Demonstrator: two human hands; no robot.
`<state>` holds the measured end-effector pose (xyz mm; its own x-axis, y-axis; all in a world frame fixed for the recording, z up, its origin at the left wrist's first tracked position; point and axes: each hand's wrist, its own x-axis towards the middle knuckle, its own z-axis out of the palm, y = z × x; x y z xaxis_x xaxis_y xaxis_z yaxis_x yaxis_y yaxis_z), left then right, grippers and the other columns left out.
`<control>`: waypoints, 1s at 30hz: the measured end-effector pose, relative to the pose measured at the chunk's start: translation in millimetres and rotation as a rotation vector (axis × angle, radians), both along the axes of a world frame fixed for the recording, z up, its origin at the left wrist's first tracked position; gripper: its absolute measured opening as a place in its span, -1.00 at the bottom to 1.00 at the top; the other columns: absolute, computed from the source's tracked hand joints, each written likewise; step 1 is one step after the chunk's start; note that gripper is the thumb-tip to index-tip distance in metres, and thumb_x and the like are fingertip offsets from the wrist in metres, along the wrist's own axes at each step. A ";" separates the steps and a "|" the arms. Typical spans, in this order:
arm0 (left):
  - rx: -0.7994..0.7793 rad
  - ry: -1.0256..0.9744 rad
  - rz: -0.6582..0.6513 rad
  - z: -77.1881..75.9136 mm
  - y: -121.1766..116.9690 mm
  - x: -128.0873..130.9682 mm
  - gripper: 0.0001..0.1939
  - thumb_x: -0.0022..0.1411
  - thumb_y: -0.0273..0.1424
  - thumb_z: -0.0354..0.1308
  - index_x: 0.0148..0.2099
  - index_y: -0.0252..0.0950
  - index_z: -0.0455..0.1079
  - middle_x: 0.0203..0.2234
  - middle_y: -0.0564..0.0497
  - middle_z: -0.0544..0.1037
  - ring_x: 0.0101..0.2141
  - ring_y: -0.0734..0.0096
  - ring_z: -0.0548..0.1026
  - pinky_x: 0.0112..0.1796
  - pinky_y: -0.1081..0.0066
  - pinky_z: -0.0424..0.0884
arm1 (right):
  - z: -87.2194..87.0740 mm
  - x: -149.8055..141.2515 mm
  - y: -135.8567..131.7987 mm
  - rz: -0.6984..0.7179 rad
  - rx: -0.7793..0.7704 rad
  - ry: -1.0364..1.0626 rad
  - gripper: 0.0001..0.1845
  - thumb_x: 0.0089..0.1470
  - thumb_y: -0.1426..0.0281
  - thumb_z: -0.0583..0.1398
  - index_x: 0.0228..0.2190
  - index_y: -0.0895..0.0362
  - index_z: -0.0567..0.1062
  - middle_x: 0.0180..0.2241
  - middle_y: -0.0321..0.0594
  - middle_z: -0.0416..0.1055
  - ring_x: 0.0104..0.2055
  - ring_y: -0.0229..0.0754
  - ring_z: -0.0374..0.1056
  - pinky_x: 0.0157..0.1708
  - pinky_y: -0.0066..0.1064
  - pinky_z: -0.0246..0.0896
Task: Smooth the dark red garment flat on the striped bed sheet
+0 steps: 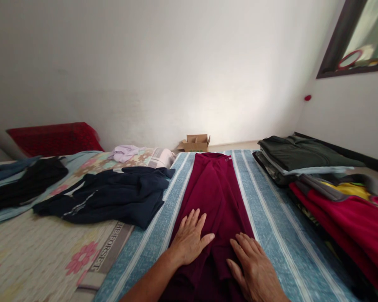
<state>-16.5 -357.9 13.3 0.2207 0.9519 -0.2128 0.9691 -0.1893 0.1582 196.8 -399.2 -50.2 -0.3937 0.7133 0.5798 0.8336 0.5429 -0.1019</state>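
Note:
A pair of maroon trousers [212, 188] lies lengthwise in front of me on a blue striped sheet [271, 226], its waistband at the far end. My left hand [190, 239] rests flat on the left side of the cloth with the fingers spread. On the right side, nearer to me, my right hand [252, 264] lies palm down, fingers stretched out. Neither hand grips the fabric. The near end of the trousers runs past the lower edge of the view, partly under my hands.
Left of the trousers lie a rumpled navy garment [113, 195], a black garment [28, 180] and a lilac cloth [126, 153]. Stacked at right are dark green clothes [302, 153] and a crimson jacket [349, 209]. An open cardboard box [195, 143] stands by the wall.

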 end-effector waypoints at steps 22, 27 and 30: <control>-0.012 0.010 -0.003 3.6 0.1 0.1 -0.22 0.24 0.09 -0.34 0.33 -0.32 -0.10 0.30 -0.18 -0.14 0.27 0.14 -0.24 0.19 0.06 -0.17 | -5.1 -2.3 -1.3 0.003 -0.003 0.059 -0.62 0.10 0.25 0.12 -0.06 0.10 0.42 -0.04 -0.09 0.41 0.01 0.02 0.33 -0.05 -0.13 0.26; -0.001 0.006 -0.008 -0.3 0.9 -1.8 -0.22 0.24 0.09 -0.34 0.33 -0.31 -0.12 0.30 -0.19 -0.12 0.27 0.14 -0.22 0.18 0.07 -0.15 | -2.9 -0.5 -2.0 0.022 -0.034 0.087 -0.61 0.10 0.24 0.12 -0.05 0.11 0.41 -0.03 -0.09 0.40 0.03 0.01 0.30 -0.01 -0.12 0.23; 0.030 -0.017 -0.018 -3.9 0.7 -2.1 -0.21 0.24 0.10 -0.33 0.33 -0.32 -0.11 0.29 -0.20 -0.11 0.28 0.14 -0.21 0.18 0.08 -0.14 | 1.4 2.0 -4.5 0.028 -0.075 0.099 -0.60 0.12 0.24 0.10 -0.03 0.12 0.41 -0.02 -0.07 0.39 0.05 0.01 0.27 0.01 -0.10 0.20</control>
